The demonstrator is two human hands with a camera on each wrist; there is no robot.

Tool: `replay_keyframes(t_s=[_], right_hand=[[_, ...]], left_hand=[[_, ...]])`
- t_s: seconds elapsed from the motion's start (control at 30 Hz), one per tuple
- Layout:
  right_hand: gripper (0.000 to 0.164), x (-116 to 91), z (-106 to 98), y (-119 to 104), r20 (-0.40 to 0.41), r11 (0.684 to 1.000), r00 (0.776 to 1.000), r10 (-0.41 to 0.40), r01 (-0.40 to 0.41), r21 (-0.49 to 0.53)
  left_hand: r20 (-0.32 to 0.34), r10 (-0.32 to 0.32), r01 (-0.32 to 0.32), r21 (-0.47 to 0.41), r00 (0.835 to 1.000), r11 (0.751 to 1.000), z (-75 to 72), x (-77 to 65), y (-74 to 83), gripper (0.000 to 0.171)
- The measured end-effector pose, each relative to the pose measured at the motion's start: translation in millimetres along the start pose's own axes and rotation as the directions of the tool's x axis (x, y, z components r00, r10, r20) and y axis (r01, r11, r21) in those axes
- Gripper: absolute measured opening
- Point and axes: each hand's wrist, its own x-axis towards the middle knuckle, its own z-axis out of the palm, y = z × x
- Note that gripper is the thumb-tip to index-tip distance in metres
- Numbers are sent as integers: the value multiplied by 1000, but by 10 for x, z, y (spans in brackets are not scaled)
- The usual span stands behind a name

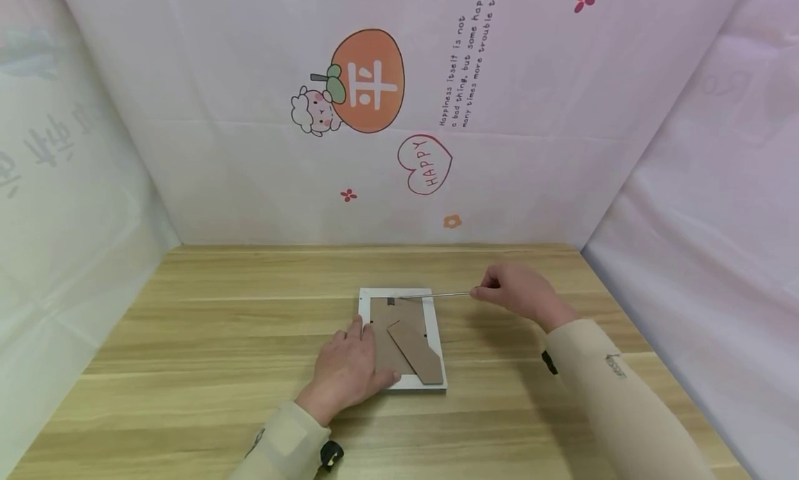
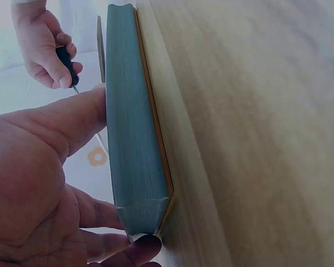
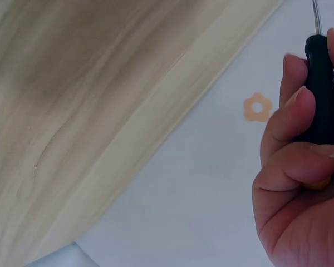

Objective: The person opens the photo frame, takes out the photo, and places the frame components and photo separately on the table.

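Note:
A white picture frame [image 1: 433,327] lies back side up on the wooden table, its brown backing board [image 1: 382,341] and slanted support leg [image 1: 417,352] showing. My left hand [image 1: 346,365] holds its near left corner, thumb on the near edge and fingers along the left side. Up close in the left wrist view, the frame's side [image 2: 134,111] looks blue-green. My right hand [image 1: 521,289] grips a screwdriver [image 1: 452,295] by its dark handle [image 3: 323,83]. The thin shaft reaches left across the frame's far border, its tip beside a small dark tab [image 1: 391,302] on the backing.
The table [image 1: 218,341] has a wood-grain top. Behind it hangs a white printed sheet [image 1: 250,154] with an orange fruit drawing [image 1: 387,50] and a red heart [image 1: 424,164]. Pale sheets also rise at the left and right sides.

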Motion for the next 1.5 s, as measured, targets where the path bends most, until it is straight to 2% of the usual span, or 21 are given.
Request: replay_keyframes(t_s=[0.13,0.37,0.83,1.0,1.17,1.5], right_hand=[[33,-99,34,-49,-52,1000,999,-4,3,-18],[32,-186,50,-107,-97,999,995,0,-4,-38],[28,-195,93,-134,-137,998,990,-20,10,-68],[30,-159,68,-134,-111,997,994,-3,-6,-83],[31,-98,22,-107,-54,996,998,25,-29,-78],[42,65,-87,-32,57,999,998,29,-26,-46]], left_hand=[[-7,3,-3,0,1000,1000,-6,3,-1,96],[-14,6,-6,2,1000,1000,-2,7,-11,96],[-4,4,-4,6,1000,1000,-4,8,-15,97],[-3,4,-4,12,1000,1000,-2,12,-18,98],[3,0,0,18,1000,1000,-2,14,-17,98],[1,3,-3,25,1000,1000,6,11,-16,98]])
